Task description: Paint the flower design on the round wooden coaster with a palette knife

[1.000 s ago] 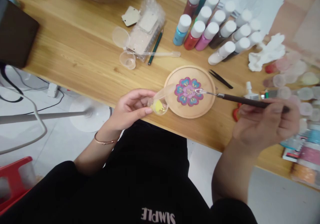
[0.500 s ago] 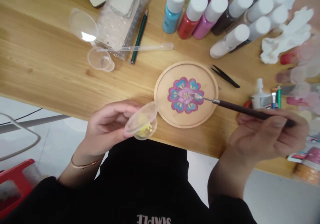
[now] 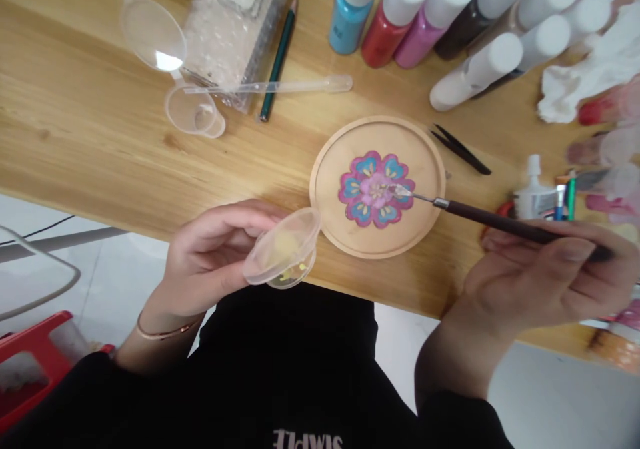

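My left hand (image 3: 210,255) is closed on a small clear plastic cup (image 3: 293,277) with its hinged lid raised; yellow stuff shows inside it. The cup is at the table's near edge, left of a round wooden coaster (image 3: 330,229) with a raised rim. On the coaster is a flower design (image 3: 377,189) in pink, blue and pale gold. My right hand (image 3: 550,279) grips the dark wooden handle of a small palette knife (image 3: 493,219). The metal tip is over the right side of the flower; whether it touches the surface I cannot tell.
Black tweezers (image 3: 463,150) lie right of the coaster. Several white-capped paint bottles (image 3: 347,19) stand behind it, beside crumpled tissue (image 3: 575,75). Toward the left lie a pipette (image 3: 300,85), a green pencil (image 3: 279,62), a bubble-wrapped pack (image 3: 225,35) and an open lidded cup (image 3: 187,110).
The view has shifted slightly, so the table things appear moved. In my left hand the cup has tilted a little. The palette knife tip remains over the flower.
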The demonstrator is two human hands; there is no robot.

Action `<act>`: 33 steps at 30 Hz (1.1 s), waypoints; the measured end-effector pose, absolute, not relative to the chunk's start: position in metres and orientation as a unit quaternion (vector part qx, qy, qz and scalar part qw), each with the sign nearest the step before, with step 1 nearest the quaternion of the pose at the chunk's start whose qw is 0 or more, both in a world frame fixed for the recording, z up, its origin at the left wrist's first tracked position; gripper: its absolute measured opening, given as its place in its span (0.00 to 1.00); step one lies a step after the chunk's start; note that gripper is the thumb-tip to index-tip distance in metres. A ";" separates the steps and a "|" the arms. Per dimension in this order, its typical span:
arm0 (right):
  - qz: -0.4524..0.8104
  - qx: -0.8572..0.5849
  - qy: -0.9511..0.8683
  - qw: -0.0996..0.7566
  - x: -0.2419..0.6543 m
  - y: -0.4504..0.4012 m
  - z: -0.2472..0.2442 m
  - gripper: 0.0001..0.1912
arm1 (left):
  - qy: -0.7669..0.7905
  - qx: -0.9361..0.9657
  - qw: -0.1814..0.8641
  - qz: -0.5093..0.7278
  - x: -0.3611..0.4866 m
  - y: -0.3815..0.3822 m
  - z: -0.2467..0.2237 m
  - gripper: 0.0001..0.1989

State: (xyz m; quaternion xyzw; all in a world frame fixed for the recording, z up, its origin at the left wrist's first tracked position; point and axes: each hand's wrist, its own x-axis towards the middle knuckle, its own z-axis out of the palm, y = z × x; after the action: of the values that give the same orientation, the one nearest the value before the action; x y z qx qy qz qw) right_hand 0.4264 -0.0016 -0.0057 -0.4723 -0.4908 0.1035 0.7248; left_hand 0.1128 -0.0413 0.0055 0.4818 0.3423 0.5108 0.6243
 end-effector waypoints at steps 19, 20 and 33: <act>0.061 -0.505 -0.487 0.710 0.426 -0.001 -0.005 0.16 | 0.335 0.491 0.621 0.511 0.114 -0.039 0.007 0.16; 0.057 -0.493 -0.493 0.715 0.426 -0.001 -0.005 0.15 | 0.339 0.490 0.620 0.511 0.114 -0.038 0.007 0.16; 0.028 -0.486 -0.495 0.720 0.421 0.000 -0.005 0.19 | 0.334 0.494 0.626 0.503 0.112 -0.042 0.005 0.15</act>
State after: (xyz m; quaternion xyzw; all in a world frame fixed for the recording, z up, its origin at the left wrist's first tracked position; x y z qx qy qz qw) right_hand 0.4209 0.0003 -0.0053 -0.4860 -0.4952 0.0283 0.7196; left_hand 0.1120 -0.0416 0.0051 0.4939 0.3337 0.5032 0.6257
